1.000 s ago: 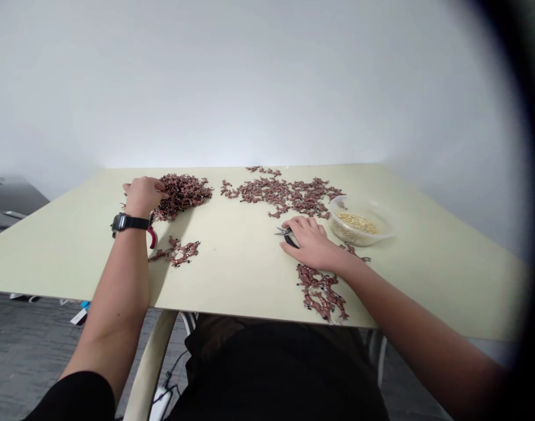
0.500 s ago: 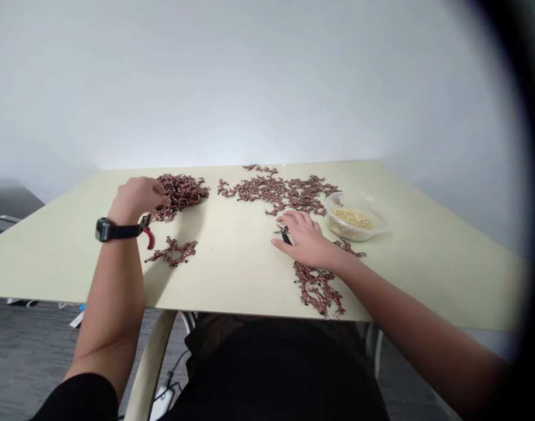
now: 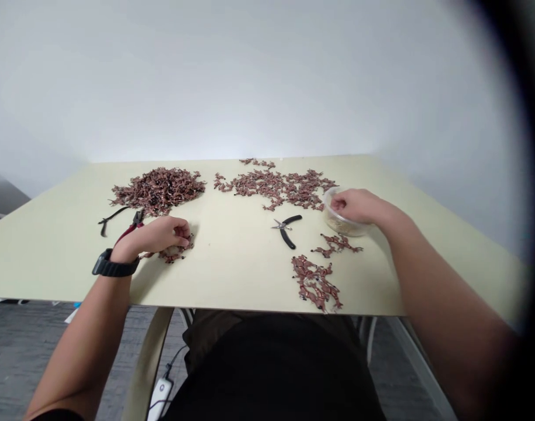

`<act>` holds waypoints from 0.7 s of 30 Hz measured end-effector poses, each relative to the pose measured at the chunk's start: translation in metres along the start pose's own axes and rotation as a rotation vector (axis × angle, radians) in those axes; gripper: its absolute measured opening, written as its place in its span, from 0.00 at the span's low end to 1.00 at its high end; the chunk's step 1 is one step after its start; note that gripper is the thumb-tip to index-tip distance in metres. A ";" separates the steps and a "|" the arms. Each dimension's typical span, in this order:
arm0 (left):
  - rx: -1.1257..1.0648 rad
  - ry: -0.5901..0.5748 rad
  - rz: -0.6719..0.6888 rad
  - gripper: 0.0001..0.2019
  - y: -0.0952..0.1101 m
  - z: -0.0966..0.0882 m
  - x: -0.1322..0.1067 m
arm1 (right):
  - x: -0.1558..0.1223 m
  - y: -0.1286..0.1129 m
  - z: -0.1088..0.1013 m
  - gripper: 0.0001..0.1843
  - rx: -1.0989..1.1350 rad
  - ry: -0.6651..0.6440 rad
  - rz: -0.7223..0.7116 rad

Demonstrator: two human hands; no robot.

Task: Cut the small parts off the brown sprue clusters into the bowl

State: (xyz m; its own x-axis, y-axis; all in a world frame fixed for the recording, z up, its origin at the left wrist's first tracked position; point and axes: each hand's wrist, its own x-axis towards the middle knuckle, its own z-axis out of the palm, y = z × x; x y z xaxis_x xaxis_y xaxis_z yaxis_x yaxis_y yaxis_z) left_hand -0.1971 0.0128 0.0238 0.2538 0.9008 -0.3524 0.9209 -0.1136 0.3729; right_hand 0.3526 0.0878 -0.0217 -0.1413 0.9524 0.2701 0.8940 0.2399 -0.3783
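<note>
Cream tabletop with heaped coppery branching clusters

**Left hand is curling over a small cluster of reddish-brown pieces while the right hand is touching the rim of a clear plastic tub.**
At the upper left of the pale green table, a large heap of the same pieces is lying just beside red-handled pliers and a thin black-handled tool. Black-handled snips are lying open near the middle, below a loose spread of pieces stretching across the upper centre. Two smaller patches and are lying toward the lower right, below the tub. A black wristwatch is circling the left wrist.
</note>
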 end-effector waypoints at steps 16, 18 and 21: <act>-0.003 0.185 0.063 0.13 0.008 -0.011 -0.002 | -0.007 -0.015 -0.021 0.11 -0.028 -0.094 0.385; -0.003 0.276 0.021 0.12 0.014 -0.012 -0.008 | -0.010 -0.018 -0.024 0.10 0.048 -0.073 0.398; -0.045 0.421 -0.003 0.13 0.024 -0.012 -0.015 | -0.015 -0.025 -0.031 0.14 0.084 0.009 0.342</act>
State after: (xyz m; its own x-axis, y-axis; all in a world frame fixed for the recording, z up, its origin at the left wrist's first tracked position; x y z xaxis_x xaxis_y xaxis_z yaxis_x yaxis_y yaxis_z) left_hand -0.1820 0.0022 0.0487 0.0995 0.9948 0.0239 0.9055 -0.1005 0.4123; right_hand 0.3452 0.0620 0.0112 0.1646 0.9787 0.1230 0.8509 -0.0778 -0.5196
